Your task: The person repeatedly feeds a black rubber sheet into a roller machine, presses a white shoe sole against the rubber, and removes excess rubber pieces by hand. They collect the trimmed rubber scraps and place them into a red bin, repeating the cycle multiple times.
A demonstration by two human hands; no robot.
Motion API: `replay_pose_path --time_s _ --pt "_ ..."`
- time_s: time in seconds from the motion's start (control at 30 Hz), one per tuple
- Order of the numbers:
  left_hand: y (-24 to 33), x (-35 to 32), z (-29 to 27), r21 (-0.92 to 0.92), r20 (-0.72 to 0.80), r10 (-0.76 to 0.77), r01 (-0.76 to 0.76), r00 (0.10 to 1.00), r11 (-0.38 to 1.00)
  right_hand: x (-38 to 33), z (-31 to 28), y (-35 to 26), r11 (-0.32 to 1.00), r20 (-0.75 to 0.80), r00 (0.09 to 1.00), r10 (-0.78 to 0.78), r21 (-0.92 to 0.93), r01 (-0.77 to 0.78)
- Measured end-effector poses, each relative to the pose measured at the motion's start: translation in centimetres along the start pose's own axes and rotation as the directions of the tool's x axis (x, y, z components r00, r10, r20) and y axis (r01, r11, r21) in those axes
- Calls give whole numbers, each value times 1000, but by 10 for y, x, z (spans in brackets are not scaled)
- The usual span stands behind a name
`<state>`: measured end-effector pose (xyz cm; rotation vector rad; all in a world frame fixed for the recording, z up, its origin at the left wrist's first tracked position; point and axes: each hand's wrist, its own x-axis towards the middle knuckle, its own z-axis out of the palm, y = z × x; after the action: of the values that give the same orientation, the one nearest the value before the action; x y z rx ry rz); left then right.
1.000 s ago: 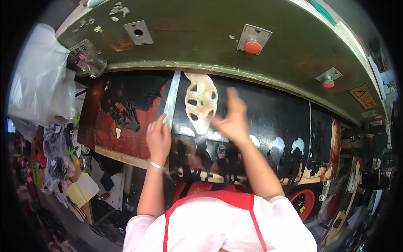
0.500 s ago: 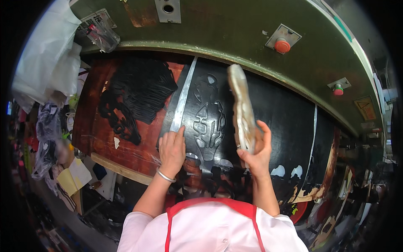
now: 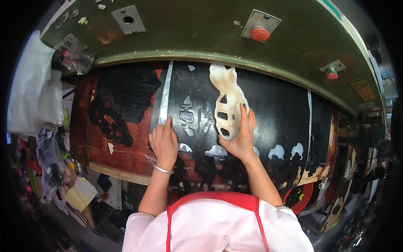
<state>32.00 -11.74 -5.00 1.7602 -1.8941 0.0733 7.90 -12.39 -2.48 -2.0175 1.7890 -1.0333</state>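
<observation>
A cream, sole-shaped cutting die (image 3: 229, 89) with cut-out windows is held by its near end in my right hand (image 3: 241, 142), thumb along its right edge. It hangs broad face up over the black rubber sheet (image 3: 275, 113); I cannot tell if it touches. Just left of it, a matching sole outline with inner openings is cut into the sheet, the cut piece (image 3: 195, 115) lying in place. My left hand (image 3: 164, 145) rests on the sheet's left part, index finger stretched out beside a silvery strip (image 3: 166, 90), holding nothing.
Stacked black cut pieces (image 3: 128, 90) lie on the reddish-brown board (image 3: 79, 138) at left. A green machine beam (image 3: 189, 31) with a red push button (image 3: 259, 33) spans the far side. Ragged black sheet edges hang at the near edge. A red tub (image 3: 305, 200) stands below right.
My right hand has turned the die from on edge to broad face up and brought it left. My left hand has shifted slightly left and nearer. The head view has shifted too.
</observation>
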Motion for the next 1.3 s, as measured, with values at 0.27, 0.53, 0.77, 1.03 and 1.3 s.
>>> replay_pose_path --time_s 0.27,0.53,0.77,1.03,1.3 --pt "-11 78 33 -266 -29 -33 24 999 964 93 -56 68 916 -257 932 255 372 -148" --pt "-2 57 22 -77 168 -384 401 908 913 181 -152 146 948 -674 726 139 -120 -293" --pt "-14 81 66 87 -29 -276 278 961 957 167 -140 169 959 -670 737 85 -146 -243" --pt "-19 66 52 -103 -40 -190 185 981 977 35 -160 250 580 -383 437 814 487 -653" --pt "-26 23 37 -209 -10 -189 182 982 961 -57 -161 252 868 -463 735 495 229 -440"
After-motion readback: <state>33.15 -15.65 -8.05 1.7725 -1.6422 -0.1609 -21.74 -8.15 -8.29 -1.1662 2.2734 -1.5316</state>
